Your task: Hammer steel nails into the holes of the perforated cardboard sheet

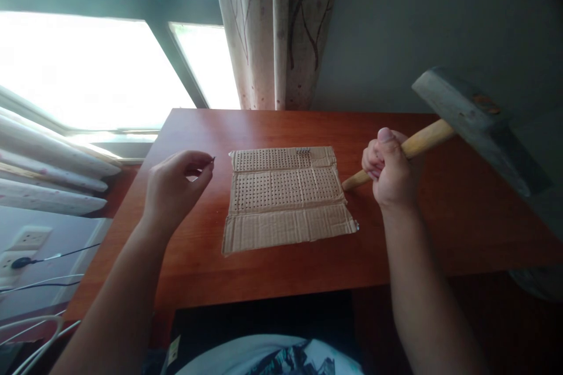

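My right hand [391, 167] is wrapped round the wooden handle of a hammer [428, 136], held up to the right with its metal head at the upper right. To the left, my left hand [178, 179] pinches a small dark nail [213, 159] between thumb and fingertips, above the table. Between the hands a piece of brown cardboard [288, 225] lies flat, its upper two sections dotted with rows of small holes. Several nails [303, 152] stick up in a short row near its far right edge.
The cardboard rests on a reddish-brown wooden table [272, 275]. Behind it are a patterned curtain [281, 35], a bright window [79, 64] and a grey wall. Wall sockets [26, 246] with a plug and cables are at the lower left.
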### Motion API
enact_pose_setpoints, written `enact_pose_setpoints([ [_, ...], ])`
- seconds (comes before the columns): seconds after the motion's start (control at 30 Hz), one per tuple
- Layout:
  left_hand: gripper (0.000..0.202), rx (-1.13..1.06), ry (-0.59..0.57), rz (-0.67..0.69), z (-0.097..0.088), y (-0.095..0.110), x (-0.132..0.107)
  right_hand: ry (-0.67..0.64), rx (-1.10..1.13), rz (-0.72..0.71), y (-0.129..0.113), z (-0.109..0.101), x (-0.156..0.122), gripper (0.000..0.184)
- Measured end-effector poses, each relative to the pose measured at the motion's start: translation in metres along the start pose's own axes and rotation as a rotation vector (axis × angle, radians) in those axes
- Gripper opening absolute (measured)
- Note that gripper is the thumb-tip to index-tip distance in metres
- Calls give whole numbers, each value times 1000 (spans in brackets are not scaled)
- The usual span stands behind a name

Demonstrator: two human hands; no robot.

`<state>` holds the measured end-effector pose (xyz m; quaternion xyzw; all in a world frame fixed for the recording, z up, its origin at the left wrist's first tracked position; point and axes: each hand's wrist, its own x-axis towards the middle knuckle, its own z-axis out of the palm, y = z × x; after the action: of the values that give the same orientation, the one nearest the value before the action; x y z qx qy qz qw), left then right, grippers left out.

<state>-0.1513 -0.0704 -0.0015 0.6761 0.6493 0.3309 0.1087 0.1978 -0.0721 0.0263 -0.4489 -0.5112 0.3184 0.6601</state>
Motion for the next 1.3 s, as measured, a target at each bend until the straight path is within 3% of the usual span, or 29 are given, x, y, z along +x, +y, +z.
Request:
enact_pose_setpoints([
  [0.1, 24, -345, -1, -31, 3, 31, 10, -17, 16, -12, 0, 1, 0, 57],
  [0.2, 20, -564, -104, 36, 12, 64, 21, -16, -15, -13, 1, 1, 0, 58],
  [0.4, 11, -648, -302, 232, 45, 101, 44, -15, -40, -10, 2, 1, -1, 59],
  [0.63, 10, -407, -271, 292, 68, 100, 55, -10, -40, 1, 2, 0, -2, 58],
  [1.3, 12, -336, -287, 303, 67, 99, 54, -19, -10, -12, 3, -2, -4, 57],
])
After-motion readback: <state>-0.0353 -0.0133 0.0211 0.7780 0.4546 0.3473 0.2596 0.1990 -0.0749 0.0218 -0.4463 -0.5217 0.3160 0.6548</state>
